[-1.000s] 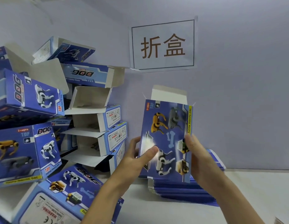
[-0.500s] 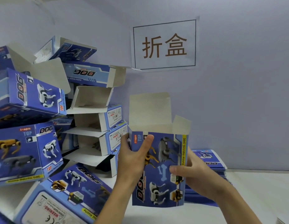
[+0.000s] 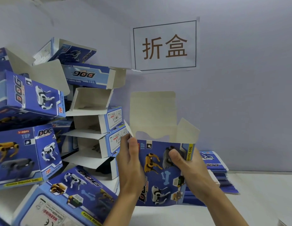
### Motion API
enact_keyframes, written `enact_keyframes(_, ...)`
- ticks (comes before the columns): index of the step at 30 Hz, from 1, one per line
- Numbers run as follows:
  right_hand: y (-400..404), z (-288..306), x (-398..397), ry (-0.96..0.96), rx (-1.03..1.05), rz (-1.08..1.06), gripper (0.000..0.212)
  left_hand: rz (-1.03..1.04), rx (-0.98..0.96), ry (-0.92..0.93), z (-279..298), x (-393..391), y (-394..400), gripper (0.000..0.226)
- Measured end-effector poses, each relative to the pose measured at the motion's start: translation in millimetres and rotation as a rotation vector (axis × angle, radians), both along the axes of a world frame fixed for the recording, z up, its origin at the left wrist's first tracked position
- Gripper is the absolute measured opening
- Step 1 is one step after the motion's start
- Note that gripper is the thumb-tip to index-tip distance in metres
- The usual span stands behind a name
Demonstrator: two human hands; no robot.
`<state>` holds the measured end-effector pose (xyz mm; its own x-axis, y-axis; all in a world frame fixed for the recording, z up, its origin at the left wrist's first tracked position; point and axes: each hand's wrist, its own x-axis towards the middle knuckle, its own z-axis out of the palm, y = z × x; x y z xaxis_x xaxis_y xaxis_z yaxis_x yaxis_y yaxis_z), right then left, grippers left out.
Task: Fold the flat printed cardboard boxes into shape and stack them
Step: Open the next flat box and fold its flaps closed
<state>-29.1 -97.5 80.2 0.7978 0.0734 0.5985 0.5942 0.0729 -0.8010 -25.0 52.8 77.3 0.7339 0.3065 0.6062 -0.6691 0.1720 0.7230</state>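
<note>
I hold a blue printed dog box (image 3: 160,173) upright over the white table, opened into shape, its top lid and side flaps standing up. My left hand (image 3: 130,163) grips the box's left edge, fingertips at the small left flap. My right hand (image 3: 187,168) grips the right edge, thumb pressed on the front panel. Behind my right hand lies a stack of flat blue boxes (image 3: 218,173) on the table. A pile of folded boxes (image 3: 44,128) rises at the left against the wall.
A paper sign with two characters (image 3: 165,46) hangs on the wall above. One folded box (image 3: 63,199) lies tilted at the lower left, near my left forearm. The white table (image 3: 256,201) runs to the right.
The flat box was lowered and squared open; its lid and flaps now stand up. My left hand moved to the upper left flap, my right thumb rose up the front.
</note>
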Motion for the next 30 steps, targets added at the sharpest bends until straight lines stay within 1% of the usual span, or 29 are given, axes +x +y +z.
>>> enact_keyframes(2,5,0,-2,-0.029,0.022,0.058,0.075,0.054,0.019,-0.019,1,0,3,0.068)
enact_keyframes(3,7,1,-3,-0.037,0.031,0.063,0.069,0.073,0.026,-0.021,1,0,4,0.069)
enact_keyframes(5,8,1,-3,-0.035,0.063,0.036,0.060,0.067,0.029,-0.004,0,1,4,0.075)
enact_keyframes(7,7,0,-1,-0.023,0.098,-0.023,0.056,0.050,0.050,0.020,0,0,1,0.079)
enact_keyframes(10,4,-2,4,-0.024,0.111,-0.090,0.061,0.057,0.084,0.022,1,-3,-6,0.065)
enact_keyframes(12,2,-2,5,-0.037,0.108,-0.094,0.061,0.048,0.092,0.018,0,-2,-7,0.063)
enact_keyframes(13,2,-1,5,-0.050,0.101,-0.081,0.059,0.030,0.083,0.027,-1,-2,-6,0.069)
enact_keyframes(16,-1,-1,6,-0.057,0.067,-0.046,0.059,-0.041,0.026,0.112,-3,-1,-5,0.116)
enact_keyframes(17,-3,-2,6,-0.047,0.056,-0.038,0.061,-0.068,0.001,0.132,-3,-2,-3,0.123)
enact_keyframes(18,-4,-2,7,-0.037,0.042,-0.031,0.063,-0.094,-0.022,0.140,-4,-2,-3,0.123)
enact_keyframes(19,-6,-2,7,-0.032,0.030,-0.024,0.066,-0.114,-0.038,0.141,-5,-3,-3,0.119)
enact_keyframes(23,-9,1,5,-0.043,0.019,-0.038,0.088,-0.128,-0.046,0.127,-8,-6,-5,0.088)
enact_keyframes(24,-9,2,5,-0.047,0.016,-0.044,0.093,-0.113,-0.042,0.127,-7,-7,-6,0.088)
enact_keyframes(27,-9,1,6,-0.056,0.005,-0.036,0.100,-0.035,-0.052,0.133,-4,-6,-8,0.117)
enact_keyframes(28,-9,0,6,-0.054,0.007,-0.024,0.101,-0.021,-0.055,0.123,-4,-5,-8,0.122)
enact_keyframes(30,-8,-1,5,-0.053,0.009,-0.006,0.100,0.008,-0.045,0.102,-3,-5,-7,0.122)
